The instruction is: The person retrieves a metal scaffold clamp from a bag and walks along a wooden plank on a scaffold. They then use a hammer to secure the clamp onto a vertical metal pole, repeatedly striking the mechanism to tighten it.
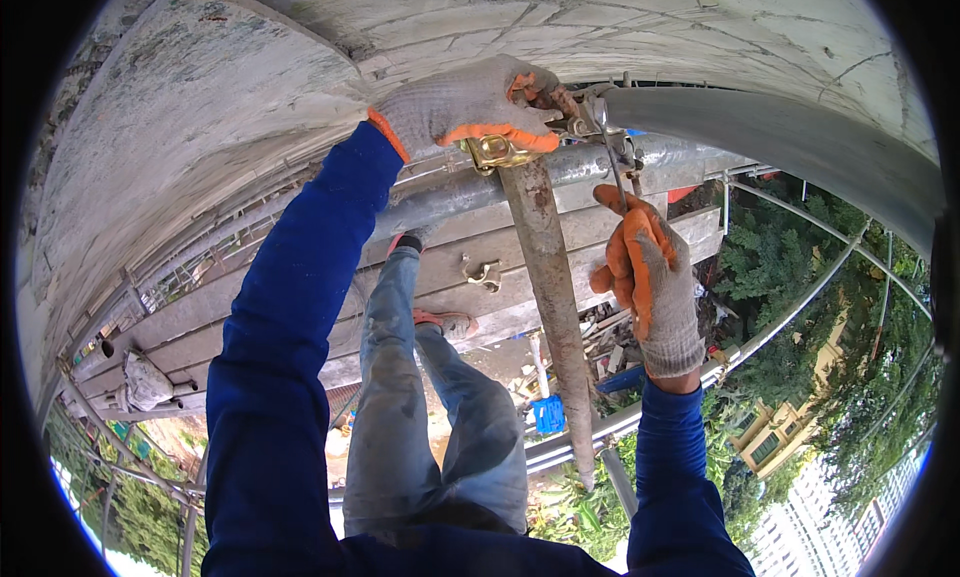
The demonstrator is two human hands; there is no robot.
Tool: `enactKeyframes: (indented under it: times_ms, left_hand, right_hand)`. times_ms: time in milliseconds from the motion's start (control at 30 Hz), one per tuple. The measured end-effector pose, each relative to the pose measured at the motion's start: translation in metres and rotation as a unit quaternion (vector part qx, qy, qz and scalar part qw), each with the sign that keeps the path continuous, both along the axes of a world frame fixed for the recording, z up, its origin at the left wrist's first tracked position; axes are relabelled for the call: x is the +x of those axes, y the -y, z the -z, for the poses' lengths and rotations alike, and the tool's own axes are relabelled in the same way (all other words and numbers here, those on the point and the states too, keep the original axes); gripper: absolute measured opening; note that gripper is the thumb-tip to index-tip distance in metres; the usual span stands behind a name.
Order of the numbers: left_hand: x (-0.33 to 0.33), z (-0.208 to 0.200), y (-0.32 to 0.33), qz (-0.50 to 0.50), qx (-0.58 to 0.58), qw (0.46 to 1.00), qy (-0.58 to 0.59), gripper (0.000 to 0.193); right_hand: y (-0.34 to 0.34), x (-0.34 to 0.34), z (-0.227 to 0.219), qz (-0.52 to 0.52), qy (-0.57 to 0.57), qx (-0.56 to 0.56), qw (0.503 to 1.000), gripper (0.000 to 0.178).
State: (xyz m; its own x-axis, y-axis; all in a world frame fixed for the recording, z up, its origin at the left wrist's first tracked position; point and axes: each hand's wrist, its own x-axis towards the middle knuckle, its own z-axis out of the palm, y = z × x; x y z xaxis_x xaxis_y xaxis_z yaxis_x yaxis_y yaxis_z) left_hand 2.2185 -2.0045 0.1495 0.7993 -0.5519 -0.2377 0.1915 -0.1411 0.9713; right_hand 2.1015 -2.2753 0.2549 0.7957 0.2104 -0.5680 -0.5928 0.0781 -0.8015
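Observation:
My left hand (470,105), in a grey knit glove with orange coating, is closed around the metal scaffold coupler (585,120) beneath the concrete; its fingertips are partly hidden. Below that hand, a gold-coloured coupler (497,152) sits at the top of a rusty scaffold tube (545,247) that slants down in front of me. My right hand (652,282), gloved alike, holds the lower end of a thin metal wrench (614,167). The wrench's upper end meets the coupler near a large grey tube (770,122). A horizontal tube (430,199) runs behind.
Planks (540,239) form the platform under my feet, with a loose coupler (483,274) lying on them. A whitish sack (150,379) lies at the left end. Beyond the planks are diagonal tubes (795,322), trees and rubble far below. Rough concrete (200,107) hangs close overhead.

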Motion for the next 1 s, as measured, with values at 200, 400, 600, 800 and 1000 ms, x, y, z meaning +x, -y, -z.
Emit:
enactKeyframes:
  times_ms: [200, 400, 600, 800, 1000]
  left_hand:
    - [0.012, -0.004, 0.007, 0.078, -0.068, 0.994, -0.029, 0.074]
    - [0.009, -0.046, 0.011, 0.051, 0.019, 0.998, -0.023, 0.056]
    - [0.017, -0.023, 0.014, 0.069, -0.061, 0.996, 0.007, 0.049]
    - [0.01, -0.017, -0.003, 0.043, -0.058, 0.997, 0.008, 0.047]
    - [0.009, -0.014, 0.004, 0.077, -0.065, 0.995, -0.001, 0.046]
  right_hand:
    - [-0.041, -0.019, -0.021, 0.099, -0.118, 0.14, 0.978, 0.038]
    - [-0.1, -0.023, -0.03, 0.169, -0.154, 0.201, 0.952, 0.037]
    - [-0.151, -0.019, -0.036, 0.276, -0.254, 0.298, 0.878, 0.027]
    - [-0.146, -0.023, -0.024, 0.191, -0.219, 0.228, 0.929, 0.034]
    - [0.04, 0.071, 0.0, -0.229, -0.063, -0.112, 0.965, 0.029]
